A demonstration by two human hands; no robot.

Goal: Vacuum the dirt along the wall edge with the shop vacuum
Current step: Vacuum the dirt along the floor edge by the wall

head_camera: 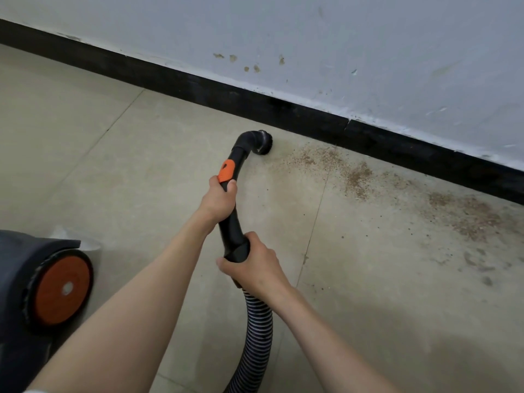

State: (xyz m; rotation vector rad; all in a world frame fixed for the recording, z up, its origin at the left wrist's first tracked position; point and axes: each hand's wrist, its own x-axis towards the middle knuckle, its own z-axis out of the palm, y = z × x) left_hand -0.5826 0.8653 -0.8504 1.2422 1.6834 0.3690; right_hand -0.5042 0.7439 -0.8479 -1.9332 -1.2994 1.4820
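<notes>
Pale wall (pixel 368 38) is edged by a black baseboard (pixel 198 86) above the tiled floor (pixel 113 165). Brown dirt (pixel 467 217) is strewn along the baseboard at right. Shop vacuum (pixel 42 293) body with orange wheel is parked lower left. Ribbed hose (pixel 256 336) is fed up to the black wand (pixel 232 222). Wand is gripped by left hand (pixel 219 198) just below the orange slider, and by right hand (pixel 255 265) at the hose cuff, fingers curled round. Brush nozzle (pixel 262 144) is set on the floor near the baseboard, at the dirt's left end.

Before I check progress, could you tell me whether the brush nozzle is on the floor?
Down: brush nozzle touches floor beside dirt.
</notes>
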